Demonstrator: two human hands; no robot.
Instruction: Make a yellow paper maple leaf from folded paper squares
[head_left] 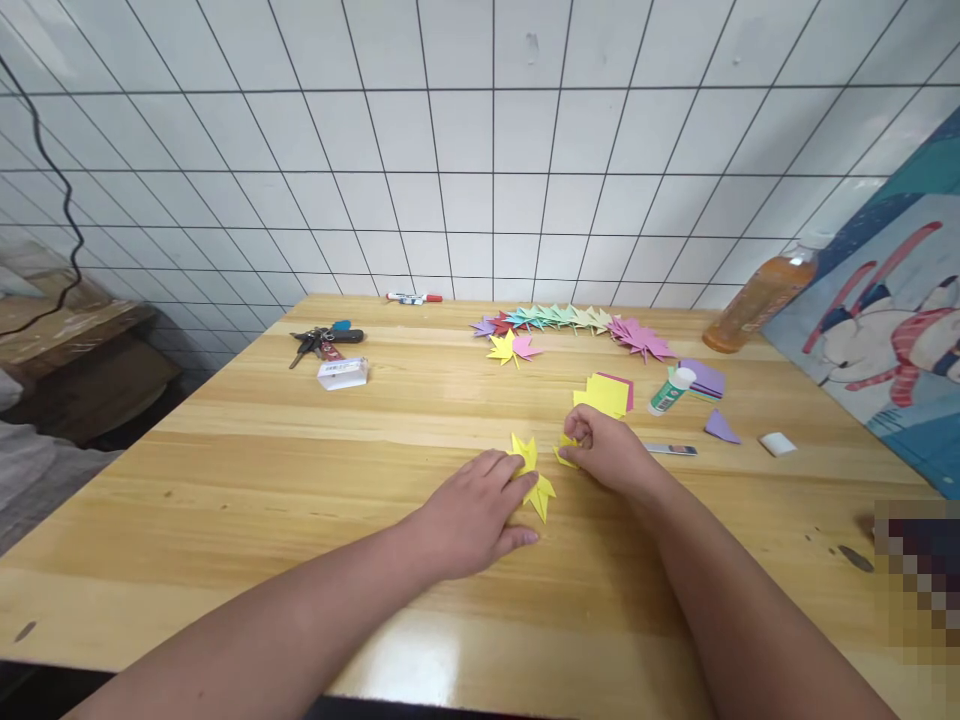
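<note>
Print on the white box (343,373), glue stick (670,394) and orange bottle (761,300) is too small for me to read. Bench (262,470) is glossy light wood up against white tiles (532,200) with dark lines, cartoon picture (900,320) on the right. Yellow folded star (541,492) lies mid-bench under the left hand (476,510), grip loose with fingers spread over it, and the right hand (607,450) has its grip pinched on a small yellow piece (562,458) just beside it

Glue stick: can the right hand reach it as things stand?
Probably yes: nothing visible stands between the right hand and the glue stick, though that hand pinches a small yellow piece.
</note>
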